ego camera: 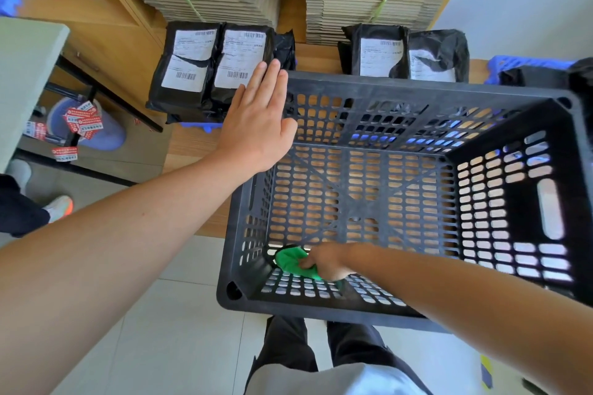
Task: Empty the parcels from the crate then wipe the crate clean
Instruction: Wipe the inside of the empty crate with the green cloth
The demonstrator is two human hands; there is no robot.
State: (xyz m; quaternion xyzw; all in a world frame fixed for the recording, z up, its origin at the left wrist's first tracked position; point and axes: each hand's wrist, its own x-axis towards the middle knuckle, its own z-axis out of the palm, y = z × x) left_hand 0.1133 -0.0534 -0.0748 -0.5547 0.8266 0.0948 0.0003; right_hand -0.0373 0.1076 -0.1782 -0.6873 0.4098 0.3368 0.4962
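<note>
We are at the wiping step. The crate (417,88), centre-right of the frame, holds no parcels (205,64); they lie on the desk (192,144) beyond it, top centre. Our right grip (327,261) clutches the green cloth (290,258), bunched under the fingers at the crate's lower-left inner corner. Our left grip (256,125), fingers straight and holding nothing, seems to press the far-left rim. We should brace there and sweep the floor in overlapping rows, then the walls.

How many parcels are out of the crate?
5 parcels: two labelled and one edge-on at left; two behind crate. Far right, dark shapes may be more.
</note>
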